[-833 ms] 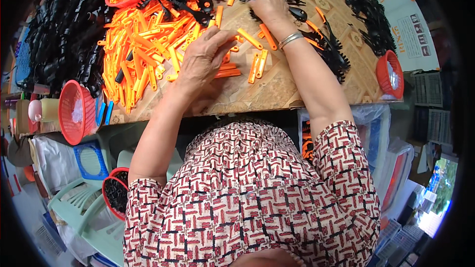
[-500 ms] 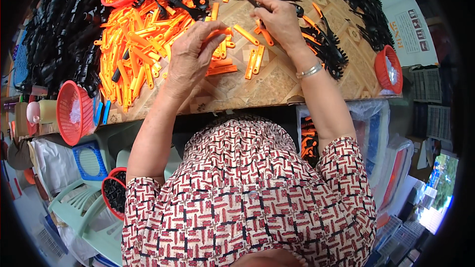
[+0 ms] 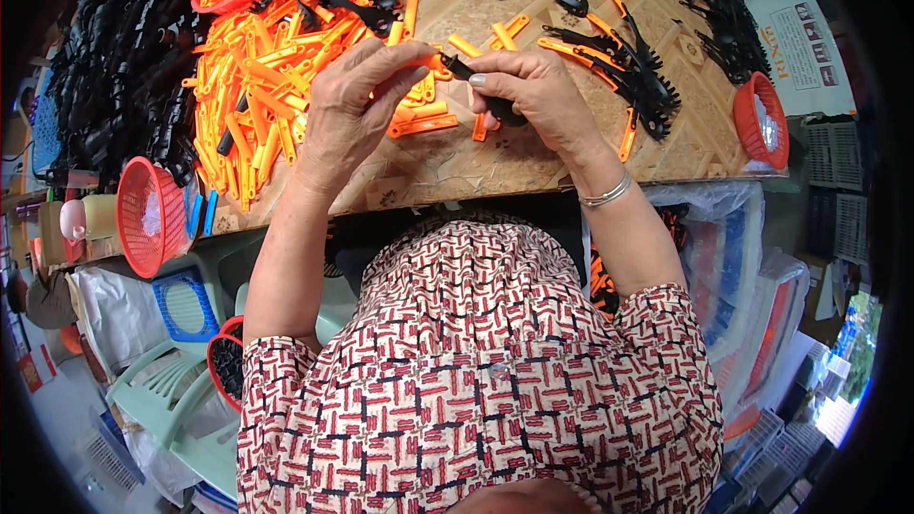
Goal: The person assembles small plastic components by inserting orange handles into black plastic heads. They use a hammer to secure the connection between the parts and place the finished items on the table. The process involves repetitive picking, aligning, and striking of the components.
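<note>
From here I see the left hand (image 3: 354, 103) pinching an orange handle (image 3: 435, 66), its end facing the leftward-pointing black stem (image 3: 458, 68) gripped in the right hand (image 3: 546, 100).

The left hand (image 3: 354, 100) holds an orange handle (image 3: 436, 65); the right hand (image 3: 541, 100) grips a black utensil (image 3: 458, 68), its stem at the handle's end; orange pieces (image 3: 271, 73) lie heaped on the table (image 3: 457, 164) beside piled black parts (image 3: 124, 67).
</note>
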